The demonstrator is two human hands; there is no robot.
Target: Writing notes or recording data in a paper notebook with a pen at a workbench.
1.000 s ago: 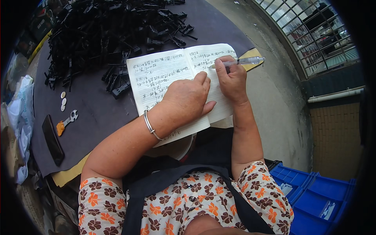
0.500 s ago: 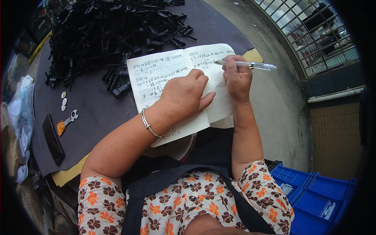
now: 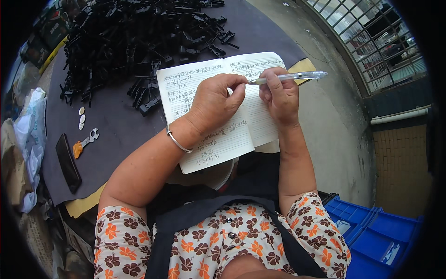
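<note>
An open lined notebook point(image 3: 209, 160) with handwriting on both pages lies at the table's edge in front of me. My right hand point(image 3: 280, 95) grips a clear-barrelled pen point(image 3: 306, 75) above the right page, its tip pointing left. Over the middle of the notebook, my left hand point(image 3: 216, 102) has thumb and forefinger drawn together right by the pen's tip. Whether they pinch the tip or something small is too fine to make out. A metal bangle point(image 3: 176, 139) circles my left wrist.
Black plastic parts point(image 3: 130, 46) are heaped at the table's far side. On the left lie a dark phone point(image 3: 68, 162), a small wrench with an orange grip point(image 3: 88, 141) and several white discs point(image 3: 82, 118). Blue crates point(image 3: 376, 237) stand low at right, beside a barred window point(image 3: 367, 37).
My left hand has lifted its fingers from the page and brought them to the pen's tip. The right hand has shifted slightly down, turning the pen's tip lower.
</note>
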